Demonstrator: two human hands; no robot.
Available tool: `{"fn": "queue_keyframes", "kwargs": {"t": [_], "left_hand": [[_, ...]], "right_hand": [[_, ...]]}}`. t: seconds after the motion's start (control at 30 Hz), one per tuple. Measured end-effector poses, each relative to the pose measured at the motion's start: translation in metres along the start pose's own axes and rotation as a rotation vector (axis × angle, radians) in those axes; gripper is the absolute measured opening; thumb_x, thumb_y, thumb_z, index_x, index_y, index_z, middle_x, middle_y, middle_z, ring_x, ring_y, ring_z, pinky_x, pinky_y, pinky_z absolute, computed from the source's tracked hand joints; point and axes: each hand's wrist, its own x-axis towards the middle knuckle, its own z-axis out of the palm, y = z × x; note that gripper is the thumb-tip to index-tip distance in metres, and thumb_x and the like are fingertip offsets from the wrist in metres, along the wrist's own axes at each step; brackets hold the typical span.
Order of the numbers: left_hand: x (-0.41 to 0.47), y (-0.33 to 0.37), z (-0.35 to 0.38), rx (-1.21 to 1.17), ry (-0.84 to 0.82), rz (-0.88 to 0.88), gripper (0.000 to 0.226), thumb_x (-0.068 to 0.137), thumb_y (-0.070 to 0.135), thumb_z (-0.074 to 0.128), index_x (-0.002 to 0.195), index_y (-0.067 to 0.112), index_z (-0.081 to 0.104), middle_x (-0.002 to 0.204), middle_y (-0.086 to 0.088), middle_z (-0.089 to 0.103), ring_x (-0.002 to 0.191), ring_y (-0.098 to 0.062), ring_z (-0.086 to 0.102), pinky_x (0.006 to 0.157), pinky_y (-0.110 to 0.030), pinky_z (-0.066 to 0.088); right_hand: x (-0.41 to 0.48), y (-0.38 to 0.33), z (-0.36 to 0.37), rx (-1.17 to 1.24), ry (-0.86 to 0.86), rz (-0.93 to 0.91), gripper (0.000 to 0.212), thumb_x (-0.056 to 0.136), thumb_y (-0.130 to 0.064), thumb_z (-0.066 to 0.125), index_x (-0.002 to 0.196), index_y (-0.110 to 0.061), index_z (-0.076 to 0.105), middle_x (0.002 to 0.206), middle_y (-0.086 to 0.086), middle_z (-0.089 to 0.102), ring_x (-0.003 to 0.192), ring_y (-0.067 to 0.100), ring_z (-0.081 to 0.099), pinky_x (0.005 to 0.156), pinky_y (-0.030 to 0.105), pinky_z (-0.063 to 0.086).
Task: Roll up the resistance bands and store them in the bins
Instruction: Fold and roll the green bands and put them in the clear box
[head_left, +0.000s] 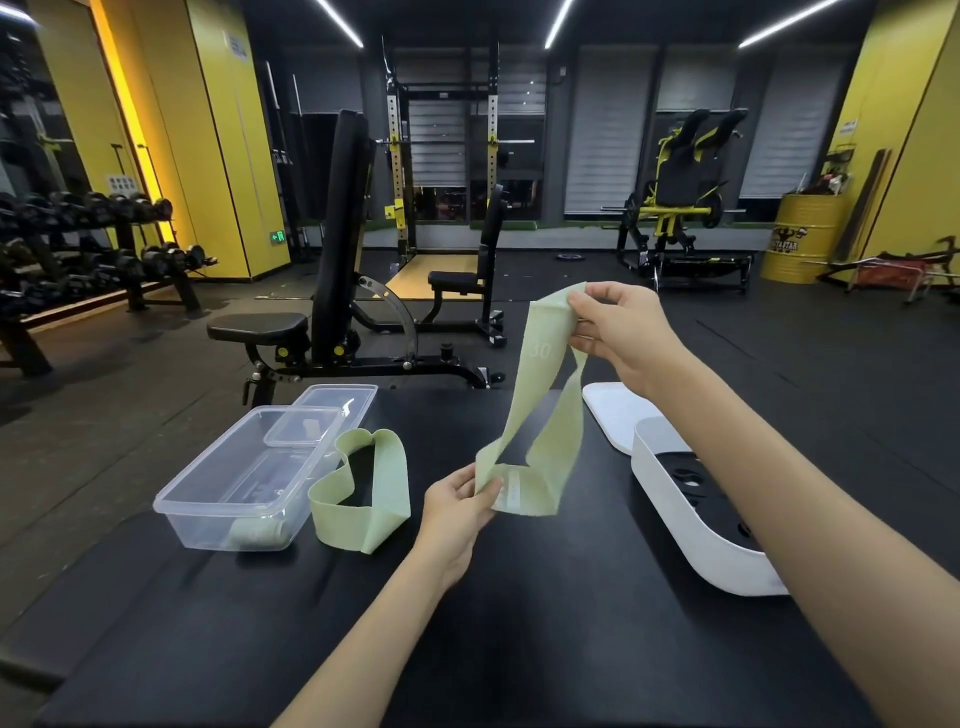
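Green resistance band (545, 415) hangs stretched between both hands: right hand (623, 332) pinches its top, left hand (457, 509) pinches its bottom, above the black table (519, 623).

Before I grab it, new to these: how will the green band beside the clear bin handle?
Probably floppy: the table band slumps in loose curves, and the held band sags twisted. Likely light, being thin; unlikely to roll.

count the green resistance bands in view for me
3: a held band between the left hand and right hand, a loose band on the table beside the clear bin, and what looks like a rolled band inside that bin. Others may be hidden.
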Motion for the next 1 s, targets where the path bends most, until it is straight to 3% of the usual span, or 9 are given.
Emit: {"fn": "queue_keyframes", "kwargs": {"t": [0.1, 0.27, 0.4, 0.5, 0.67, 0.73, 0.83, 0.93, 1.0], "left_hand": [[-0.005, 0.004, -0.004, -0.027, -0.147, 0.057, 0.026, 0.091, 0.013, 0.058, 0.114, 0.001, 0.061, 0.106, -0.007, 0.073, 0.099, -0.016, 0.069, 0.086, -0.026, 0.054], [-0.016, 0.004, -0.006, 0.172, -0.364, 0.03, 0.035, 0.088, 0.039, 0.05, 0.09, 0.009, 0.07, 0.091, -0.005, 0.073, 0.095, -0.013, 0.067, 0.08, -0.021, 0.049], [-0.02, 0.001, -0.001, 0.384, -0.44, 0.03, 0.043, 0.091, 0.047, 0.05, 0.101, 0.009, 0.067, 0.085, -0.002, 0.073, 0.089, -0.013, 0.068, 0.093, -0.029, 0.051], [-0.018, -0.007, -0.001, 0.498, -0.43, 0.023, 0.042, 0.093, 0.042, 0.058, 0.125, 0.015, 0.054, 0.104, 0.001, 0.072, 0.097, -0.012, 0.068, 0.095, -0.031, 0.05], [-0.012, -0.017, -0.007, 0.673, -0.231, -0.025, 0.084, 0.065, 0.061, 0.074, 0.136, 0.037, 0.036, 0.116, 0.01, 0.06, 0.106, -0.006, 0.062, 0.1, -0.031, 0.047], [-0.009, -0.02, -0.011, 0.693, -0.218, -0.043, 0.068, 0.071, 0.057, 0.075, 0.129, 0.029, 0.05, 0.112, 0.01, 0.066, 0.104, -0.004, 0.063, 0.099, -0.032, 0.049], [-0.008, -0.024, -0.013, 0.691, -0.26, -0.023, 0.034, 0.076, 0.053, 0.072, 0.098, 0.026, 0.073, 0.095, 0.008, 0.074, 0.094, -0.009, 0.068, 0.094, -0.032, 0.052], [-0.01, -0.023, -0.013, 0.703, -0.195, 0.023, 0.021, 0.077, 0.05, 0.073, 0.076, 0.029, 0.072, 0.086, 0.008, 0.075, 0.087, -0.011, 0.068, 0.088, -0.029, 0.052], [-0.009, -0.024, -0.013, 0.671, -0.188, 0.018, 0.026, 0.074, 0.05, 0.074, 0.086, 0.027, 0.07, 0.092, 0.006, 0.074, 0.092, -0.013, 0.069, 0.093, -0.036, 0.052]], "right_hand": [[0.005, 0.003, -0.007, -0.001, 0.038, 0.03, 0.018, 0.093, -0.013, 0.061, 0.11, -0.005, 0.063, 0.104, 0.013, 0.065, 0.081, 0.019, 0.062, 0.065, 0.024, 0.054], [0.01, 0.001, -0.013, 0.106, 0.021, 0.082, 0.015, 0.094, -0.012, 0.059, 0.105, -0.002, 0.063, 0.094, 0.009, 0.067, 0.077, 0.017, 0.065, 0.065, 0.024, 0.054], [0.012, 0.001, -0.017, 0.155, -0.079, 0.148, 0.027, 0.088, -0.011, 0.068, 0.11, 0.003, 0.064, 0.104, 0.012, 0.069, 0.088, 0.02, 0.067, 0.077, 0.029, 0.056], [0.01, 0.002, -0.017, 0.079, -0.173, 0.15, 0.026, 0.084, 0.006, 0.064, 0.11, 0.008, 0.063, 0.104, 0.016, 0.068, 0.09, 0.023, 0.066, 0.081, 0.03, 0.055], [0.009, 0.004, -0.015, -0.055, -0.101, 0.089, 0.034, 0.079, 0.005, 0.072, 0.109, 0.002, 0.056, 0.105, 0.018, 0.065, 0.092, 0.023, 0.067, 0.078, 0.031, 0.058], [0.007, 0.003, -0.016, -0.051, -0.104, 0.08, 0.041, 0.08, 0.001, 0.072, 0.114, -0.003, 0.049, 0.102, 0.016, 0.064, 0.087, 0.02, 0.067, 0.069, 0.026, 0.058], [0.004, 0.0, -0.015, -0.098, -0.203, 0.028, 0.019, 0.086, 0.0, 0.067, 0.104, -0.003, 0.062, 0.091, 0.01, 0.068, 0.081, 0.017, 0.066, 0.069, 0.023, 0.057], [0.005, 0.0, -0.014, -0.151, -0.26, -0.01, 0.008, 0.09, 0.001, 0.061, 0.09, -0.005, 0.068, 0.091, 0.011, 0.067, 0.081, 0.018, 0.063, 0.077, 0.029, 0.055], [0.006, -0.001, -0.013, -0.157, -0.305, -0.024, 0.011, 0.092, 0.0, 0.057, 0.09, -0.006, 0.066, 0.092, 0.013, 0.066, 0.08, 0.019, 0.061, 0.075, 0.031, 0.053]]}}
